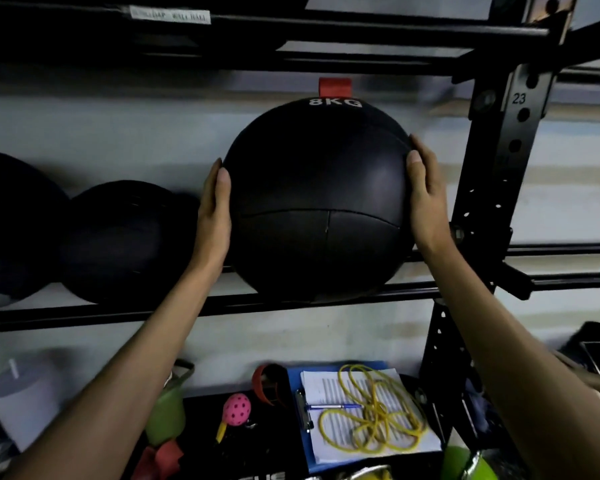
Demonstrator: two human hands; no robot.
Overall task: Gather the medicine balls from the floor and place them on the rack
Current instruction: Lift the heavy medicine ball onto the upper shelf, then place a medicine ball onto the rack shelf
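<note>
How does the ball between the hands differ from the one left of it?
The 8KG ball looks larger than the left ball. The 8KG ball shows white lettering and seams; the left ball shows no lettering. The left hand and right hand press the 8KG ball's sides; the left ball sits unheld. Both are black, on the rack.

Resting on rack rail (118, 315): 8KG medicine ball (321, 202), left hand (213, 216) and right hand (426, 202) flat against its sides. Left of it, two more balls (125, 237); right, rack upright (492, 168); below, clipboard (326, 464) under cord (381, 414).
</note>
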